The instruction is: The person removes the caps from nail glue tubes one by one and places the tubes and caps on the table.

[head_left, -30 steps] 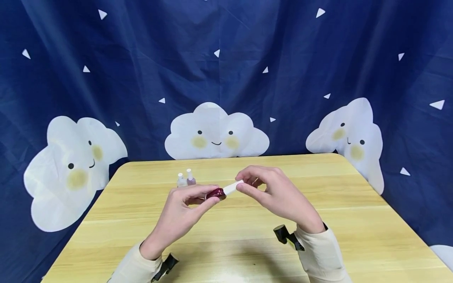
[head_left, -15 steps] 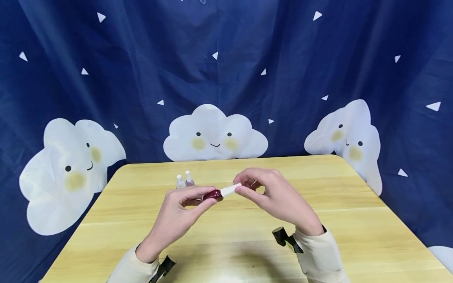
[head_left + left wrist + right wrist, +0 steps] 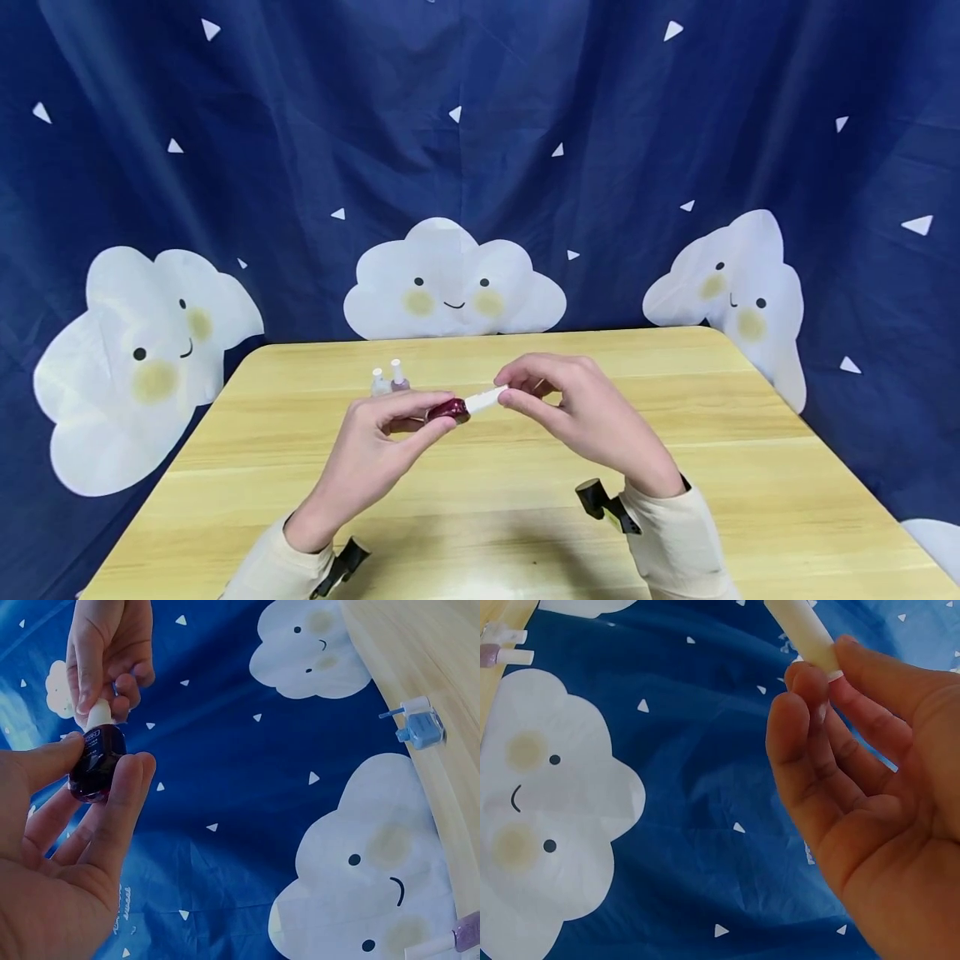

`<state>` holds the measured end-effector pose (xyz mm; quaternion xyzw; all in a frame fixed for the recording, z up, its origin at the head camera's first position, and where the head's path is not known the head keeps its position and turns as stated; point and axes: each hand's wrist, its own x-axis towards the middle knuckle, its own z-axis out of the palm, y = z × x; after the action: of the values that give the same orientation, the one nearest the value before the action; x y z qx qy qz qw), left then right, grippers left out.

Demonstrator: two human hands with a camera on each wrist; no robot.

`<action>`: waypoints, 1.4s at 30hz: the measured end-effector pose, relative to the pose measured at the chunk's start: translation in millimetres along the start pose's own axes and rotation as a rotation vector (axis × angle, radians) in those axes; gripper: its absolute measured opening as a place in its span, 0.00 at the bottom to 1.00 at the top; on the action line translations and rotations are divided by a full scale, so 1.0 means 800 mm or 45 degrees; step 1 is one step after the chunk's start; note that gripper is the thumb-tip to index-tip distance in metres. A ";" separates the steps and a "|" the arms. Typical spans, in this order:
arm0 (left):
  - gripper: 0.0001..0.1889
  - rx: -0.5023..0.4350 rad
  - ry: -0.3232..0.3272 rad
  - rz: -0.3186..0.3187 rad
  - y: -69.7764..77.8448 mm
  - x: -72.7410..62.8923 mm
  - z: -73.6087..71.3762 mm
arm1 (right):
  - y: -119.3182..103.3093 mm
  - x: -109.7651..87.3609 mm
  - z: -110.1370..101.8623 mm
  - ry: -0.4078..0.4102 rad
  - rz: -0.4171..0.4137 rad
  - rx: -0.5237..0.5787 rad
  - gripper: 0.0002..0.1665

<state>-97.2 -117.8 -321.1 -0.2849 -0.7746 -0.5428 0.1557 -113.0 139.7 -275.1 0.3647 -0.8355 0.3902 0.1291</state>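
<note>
A small dark red nail polish bottle [image 3: 448, 410] lies tilted between the thumb and fingers of my left hand [image 3: 378, 450]. Its long white cap [image 3: 486, 398] points up and to the right, lined up with the bottle's neck. My right hand [image 3: 585, 412] pinches the far end of that cap between thumb and fingertips. In the left wrist view the bottle [image 3: 97, 761] shows pale lettering on its side, and the right hand [image 3: 112, 652] is at the cap's end. The right wrist view shows only the cap [image 3: 804, 634] in the fingers; the bottle is out of frame there.
Behind my left hand on the wooden table [image 3: 637, 400] stand a pale bottle [image 3: 380, 385] and a lavender bottle [image 3: 400, 379], both white-capped. The left wrist view shows a light blue bottle [image 3: 426, 730] on the tabletop. A blue cloud-patterned curtain [image 3: 465, 150] hangs behind.
Both hands and the dark red bottle have shifted slightly left in the head view, which itself has moved a little. The hold on bottle and cap looks the same.
</note>
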 end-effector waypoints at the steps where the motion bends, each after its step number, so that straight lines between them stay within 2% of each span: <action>1: 0.12 0.003 0.002 -0.003 0.000 0.000 0.000 | 0.000 0.000 0.001 0.001 -0.005 -0.001 0.04; 8: 0.12 0.007 0.011 -0.004 0.003 0.000 -0.002 | 0.000 0.002 0.000 0.005 -0.040 0.025 0.06; 16: 0.12 -0.018 -0.015 0.031 0.006 0.004 -0.001 | -0.005 0.001 -0.004 0.001 0.039 0.012 0.04; 20: 0.11 -0.019 -0.013 0.017 0.004 0.002 0.000 | -0.002 0.000 -0.003 0.010 0.021 -0.015 0.02; 29: 0.11 -0.010 -0.014 -0.011 -0.002 0.001 0.002 | 0.003 -0.001 -0.001 0.018 -0.020 0.004 0.06; 38: 0.11 0.011 -0.020 -0.019 -0.004 -0.001 0.003 | 0.001 0.001 0.001 -0.038 0.065 -0.003 0.03; 42: 0.11 0.008 -0.026 -0.021 -0.004 0.000 0.003 | 0.001 0.002 0.001 -0.038 0.071 -0.030 0.02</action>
<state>-98.6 -116.5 -324.3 -0.2836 -0.7801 -0.5386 0.1443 -114.6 139.1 -275.5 0.3457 -0.8516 0.3784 0.1098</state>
